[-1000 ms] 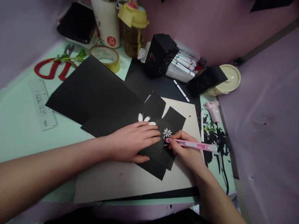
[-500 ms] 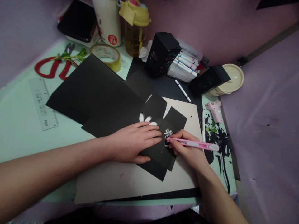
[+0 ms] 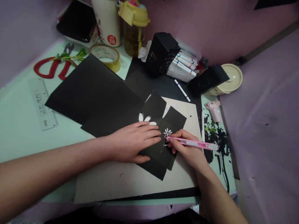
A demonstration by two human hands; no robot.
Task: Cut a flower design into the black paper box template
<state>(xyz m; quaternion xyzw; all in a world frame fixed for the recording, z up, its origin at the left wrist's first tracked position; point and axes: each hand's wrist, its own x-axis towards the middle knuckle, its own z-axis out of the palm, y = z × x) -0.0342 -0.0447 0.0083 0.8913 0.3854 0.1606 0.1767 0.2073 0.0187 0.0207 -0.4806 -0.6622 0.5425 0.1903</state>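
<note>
My left hand (image 3: 136,141) lies flat with fingers stretched over the black cardstock (image 3: 153,166), pressing it onto a pale board (image 3: 105,182). Between the fingers of my right hand (image 3: 190,152) is a pink craft knife (image 3: 193,143), held like a pen. Its tip meets the card beside a small flower-shaped cutout (image 3: 167,132); the blade itself is too small to make out. Larger white petal openings (image 3: 147,119) show just above my left fingers, partly covered by them. A thin pale line runs down the card below the knife tip.
A large black sheet (image 3: 93,90) spreads left, near a clear ruler (image 3: 43,104), red-handled scissors (image 3: 52,68) and tape (image 3: 114,63). Behind stand a black box (image 3: 161,53), markers (image 3: 182,70) and a yellow-lidded bottle (image 3: 134,31). Right are a pink glue gun (image 3: 213,110) and black scraps (image 3: 223,143).
</note>
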